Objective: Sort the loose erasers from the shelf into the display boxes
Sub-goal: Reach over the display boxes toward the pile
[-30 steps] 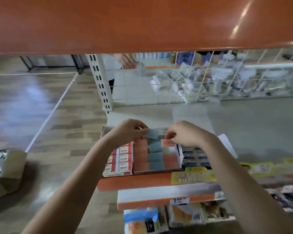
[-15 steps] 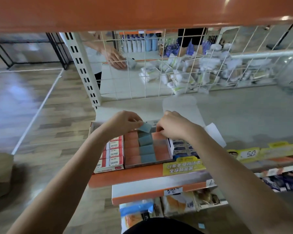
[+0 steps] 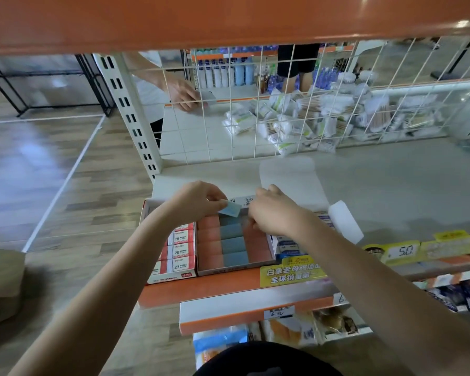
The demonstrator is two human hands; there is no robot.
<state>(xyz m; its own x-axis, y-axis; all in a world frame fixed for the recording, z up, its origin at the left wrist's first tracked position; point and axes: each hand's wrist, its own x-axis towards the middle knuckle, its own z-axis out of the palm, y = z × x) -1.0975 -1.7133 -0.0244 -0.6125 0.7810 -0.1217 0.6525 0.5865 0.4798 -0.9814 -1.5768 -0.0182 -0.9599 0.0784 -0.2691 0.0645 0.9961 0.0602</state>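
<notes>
- Erasers, flat rectangular blocks in salmon pink and grey-blue, fill the open white cardboard display box (image 3: pixel 235 270) just below the middle of the head view; it sits on the grey shelf (image 3: pixel 391 191) between a box of red-and-white 2B erasers (image 3: pixel 178 251) on its left and a blue-printed box (image 3: pixel 291 244) on its right.
- One loose pale-blue eraser (image 3: pixel 231 208) is pinched at its corner by the left hand (image 3: pixel 198 202), tilted, above the far end of the blue column and not yet seated.
- A second ago the right hand (image 3: pixel 276 210) held a pink eraser over the right column; that piece no longer shows. The hand now lies curled, knuckles up, on the far end of the pink row, with its fingertips hidden, so whether it grips anything I cannot tell.
- My reading: the pink piece has probably gone into its row, and the blue one is next, needing to be turned flat and pressed into the gap at the back.
- Upper part of the view: behind the white wire grid (image 3: pixel 269 104), another person's hand (image 3: pixel 182 95) holds a small white packet near heaped cotton-swab packs (image 3: pixel 323 115).
</notes>
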